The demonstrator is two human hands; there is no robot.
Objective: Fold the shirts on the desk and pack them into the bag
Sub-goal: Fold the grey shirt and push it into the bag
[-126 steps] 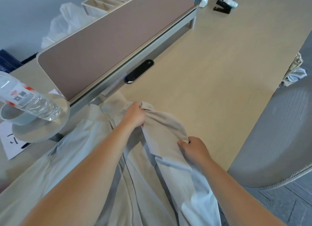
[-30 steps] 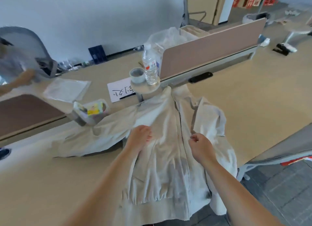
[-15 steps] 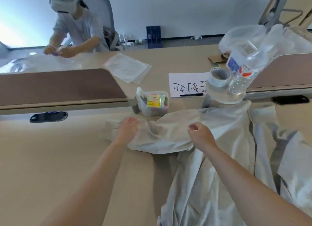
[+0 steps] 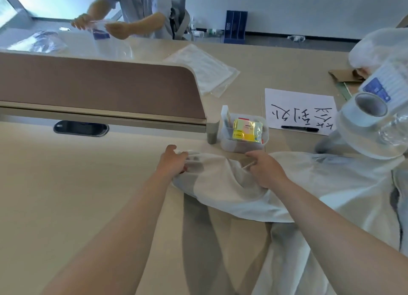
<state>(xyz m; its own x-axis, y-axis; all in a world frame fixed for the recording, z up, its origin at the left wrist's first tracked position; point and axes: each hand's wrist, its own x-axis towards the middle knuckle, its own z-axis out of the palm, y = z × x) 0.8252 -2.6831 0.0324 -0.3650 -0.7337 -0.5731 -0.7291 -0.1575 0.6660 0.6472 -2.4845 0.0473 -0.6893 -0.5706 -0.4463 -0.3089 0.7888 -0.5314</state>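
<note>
A pale, soft woven shirt lies rumpled on the smooth beige wood-grain desk, its body spread from the centre of the view toward 4 and 5 o'clock, and one sleeve stretches left in a loose, creased tube. The left hand, just at 8 o'clock of centre, has its fingers curled round the sleeve's end. The right hand, at 4 o'clock, pinches a ridge of the same sleeve between thumb and fingers. At 1 o'clock of the hands stands a small clear plastic box with rounded corners, holding a glossy yellow pack. To the box's right lies a white paper with black brush marks and a thin black pen on its lower edge. At 3 o'clock a roll of clear tape stands beside a ribbed clear bottle. A brown, felt-like divider with a rounded corner runs across 10 o'clock. Beyond its end, at 12 o'clock, lies a flat, crinkled clear bag. Another person is at the far edge.
</note>
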